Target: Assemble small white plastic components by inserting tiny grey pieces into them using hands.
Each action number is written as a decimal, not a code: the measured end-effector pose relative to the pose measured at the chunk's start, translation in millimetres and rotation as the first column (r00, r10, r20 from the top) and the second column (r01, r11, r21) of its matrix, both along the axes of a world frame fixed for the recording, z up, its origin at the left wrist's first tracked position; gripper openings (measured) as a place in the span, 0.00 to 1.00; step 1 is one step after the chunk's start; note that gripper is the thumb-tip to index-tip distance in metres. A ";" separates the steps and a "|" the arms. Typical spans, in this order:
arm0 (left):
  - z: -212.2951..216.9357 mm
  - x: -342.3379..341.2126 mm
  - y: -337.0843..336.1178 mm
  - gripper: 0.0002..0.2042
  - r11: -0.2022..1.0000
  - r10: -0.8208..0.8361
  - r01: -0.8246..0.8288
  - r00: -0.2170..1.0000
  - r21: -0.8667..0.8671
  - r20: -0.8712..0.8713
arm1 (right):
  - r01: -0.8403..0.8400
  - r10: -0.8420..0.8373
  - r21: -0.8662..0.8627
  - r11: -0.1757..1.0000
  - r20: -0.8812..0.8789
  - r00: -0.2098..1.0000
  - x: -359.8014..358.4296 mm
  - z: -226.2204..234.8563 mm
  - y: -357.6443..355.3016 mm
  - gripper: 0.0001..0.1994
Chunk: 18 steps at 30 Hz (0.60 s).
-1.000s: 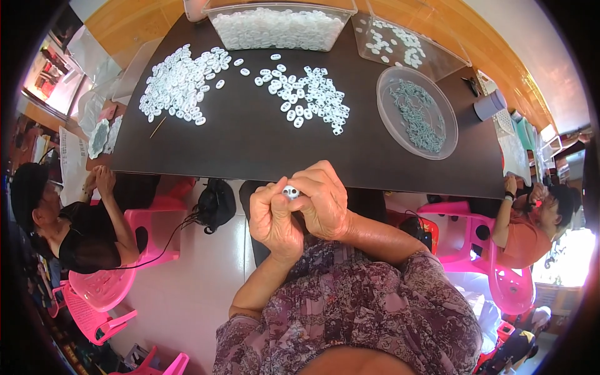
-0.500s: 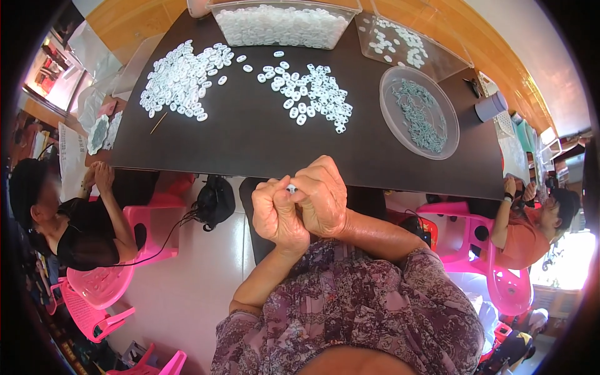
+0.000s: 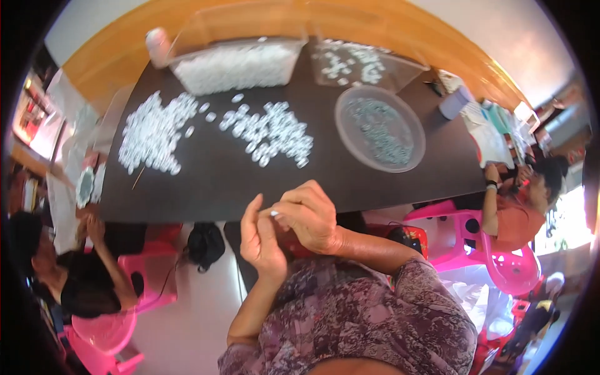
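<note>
My right hand (image 3: 309, 215) pinches a small white plastic piece (image 3: 274, 213) between thumb and fingers, just beyond the near table edge. Beside it my left hand (image 3: 261, 240) is open, its index finger raised and apart from the thumb, close to the piece. Oval white two-holed pieces lie in a left heap (image 3: 153, 134) and a middle heap (image 3: 272, 134) on the dark table (image 3: 219, 194). Right of them stands a round clear tub (image 3: 357, 149) with small grey-green parts in it.
Behind the heaps are a clear box (image 3: 219, 32) full of white pieces and another (image 3: 400, 74) with scattered ones. A purple cup (image 3: 454, 103) stands right, a thin stick (image 3: 137, 178) lies left. Seated people (image 3: 81, 281) (image 3: 522, 215) are at both sides, with pink chairs (image 3: 147, 278).
My hands have come apart from their tight joint grip; the left fingers have loosened and spread. The white piece shows in my right hand. The head view has shifted, with some blur.
</note>
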<state>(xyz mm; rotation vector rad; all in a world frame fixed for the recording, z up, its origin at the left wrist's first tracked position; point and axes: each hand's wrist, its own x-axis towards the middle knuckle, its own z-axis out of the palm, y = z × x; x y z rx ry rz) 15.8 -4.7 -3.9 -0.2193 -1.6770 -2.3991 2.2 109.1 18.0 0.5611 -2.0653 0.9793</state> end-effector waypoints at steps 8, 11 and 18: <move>1.4 -22.9 -12.8 0.11 0.969 0.037 -0.029 0.999 -0.245 0.029 | 0.260 -0.193 0.333 0.907 -0.220 0.956 -55.3 68.0 113.9 0.04; -3.5 -39.0 -16.4 0.09 0.951 0.059 -0.047 0.998 -0.305 0.032 | 0.499 -0.472 0.159 0.852 -0.178 0.863 -103.3 93.6 161.4 0.06; -12.7 -83.8 -19.3 0.07 0.847 0.093 -0.167 0.981 -0.505 -0.167 | 0.765 -0.661 0.369 0.527 -0.388 0.642 -184.6 114.7 257.9 0.08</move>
